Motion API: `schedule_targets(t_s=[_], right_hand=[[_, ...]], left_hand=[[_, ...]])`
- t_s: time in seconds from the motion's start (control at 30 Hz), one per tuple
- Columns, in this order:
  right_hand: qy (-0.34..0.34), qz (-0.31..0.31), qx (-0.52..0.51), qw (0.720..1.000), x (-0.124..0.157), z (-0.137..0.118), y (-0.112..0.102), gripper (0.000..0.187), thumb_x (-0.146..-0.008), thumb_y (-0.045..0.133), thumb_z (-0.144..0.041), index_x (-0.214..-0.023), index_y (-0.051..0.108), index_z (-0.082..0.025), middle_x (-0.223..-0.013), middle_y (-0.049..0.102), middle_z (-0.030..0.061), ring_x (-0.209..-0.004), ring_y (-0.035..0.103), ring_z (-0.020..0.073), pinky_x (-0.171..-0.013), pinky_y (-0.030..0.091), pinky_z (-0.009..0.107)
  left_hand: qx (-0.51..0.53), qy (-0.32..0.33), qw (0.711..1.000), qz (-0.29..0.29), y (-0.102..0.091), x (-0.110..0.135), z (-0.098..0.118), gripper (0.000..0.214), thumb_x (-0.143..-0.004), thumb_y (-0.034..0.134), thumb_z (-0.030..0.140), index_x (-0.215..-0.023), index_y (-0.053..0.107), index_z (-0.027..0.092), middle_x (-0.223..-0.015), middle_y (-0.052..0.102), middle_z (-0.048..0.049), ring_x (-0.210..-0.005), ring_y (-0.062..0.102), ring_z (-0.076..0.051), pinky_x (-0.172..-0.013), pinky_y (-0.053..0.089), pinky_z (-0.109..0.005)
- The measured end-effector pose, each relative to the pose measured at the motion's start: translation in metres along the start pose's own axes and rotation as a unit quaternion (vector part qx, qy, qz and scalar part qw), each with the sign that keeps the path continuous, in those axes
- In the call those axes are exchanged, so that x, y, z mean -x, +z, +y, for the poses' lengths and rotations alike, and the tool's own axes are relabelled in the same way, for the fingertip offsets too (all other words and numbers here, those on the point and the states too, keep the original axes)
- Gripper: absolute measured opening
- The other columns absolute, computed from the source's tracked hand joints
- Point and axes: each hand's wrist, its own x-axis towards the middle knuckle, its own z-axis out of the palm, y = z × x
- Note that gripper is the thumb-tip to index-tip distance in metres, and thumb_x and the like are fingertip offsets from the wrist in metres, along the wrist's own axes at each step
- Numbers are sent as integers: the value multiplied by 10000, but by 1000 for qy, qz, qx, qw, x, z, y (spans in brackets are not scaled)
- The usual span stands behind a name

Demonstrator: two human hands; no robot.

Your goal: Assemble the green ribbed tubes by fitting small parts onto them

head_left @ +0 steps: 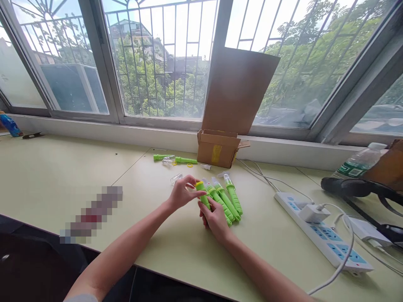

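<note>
My right hand (215, 218) is closed around the lower part of a green plastic tube (203, 196), holding it tilted just above the table. At the tube's top end sits a yellow ring (199, 184), pinched between the thumb and forefinger of my left hand (183, 193). No clear cap shows on this tube. Just right of it lie several green tubes with clear caps (232, 193), side by side. Beyond my left hand is a loose clear cap (175, 179). My palm and fingers hide the tube's lower end.
Farther back lie loose green tubes (185, 160), yellow rings (189, 165) and clear pieces. A cardboard box (217, 149) stands against the sill. At right are a power strip (324, 235) with cables, a water bottle (362, 160) and black straps. A blurred object (94, 214) lies left.
</note>
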Motion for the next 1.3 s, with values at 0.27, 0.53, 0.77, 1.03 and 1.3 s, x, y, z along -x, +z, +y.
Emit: schedule_targets(t_s=[0.27,0.53,0.77,1.03,1.3], right_hand=[[-13,9,41,999,1,1,1,257,-837,569,-465,-788,532,-216,-464,410,-70,-362,343,96,-349,290,232],[22,-36,-40,998,3,-3,-5,287,-827,577,-483,-772,485,-217,-462,417,-82,-340,295,75,-301,244,200],[37,-52,-86,994,1,-4,-8,294,-816,597,-482,-843,508,-203,-443,418,-94,-314,293,70,-266,221,178],[53,-52,-104,992,1,-2,-10,373,-802,597,-491,-1003,559,-179,-442,424,-96,-300,282,65,-257,206,170],[46,-54,-108,992,1,-2,-9,362,-802,593,-508,-945,550,-178,-443,428,-91,-293,286,61,-252,217,168]], left_hand=[[-65,27,997,-20,-4,-1,-5,424,-606,816,479,-741,526,200,-879,709,-52,-830,693,-219,-732,584,-373],[-27,36,999,-30,-2,-3,-3,435,-605,825,454,-757,514,191,-907,710,-76,-846,694,-218,-723,605,-355],[-24,48,998,-22,3,-2,-5,424,-629,811,447,-762,506,184,-906,717,-71,-809,705,-200,-697,619,-342],[-54,36,998,13,10,2,-9,389,-666,786,456,-736,516,184,-896,724,-72,-807,707,-205,-685,617,-344],[-53,56,997,19,12,4,-14,355,-687,779,438,-814,563,186,-951,715,-59,-718,694,-165,-675,620,-336]])
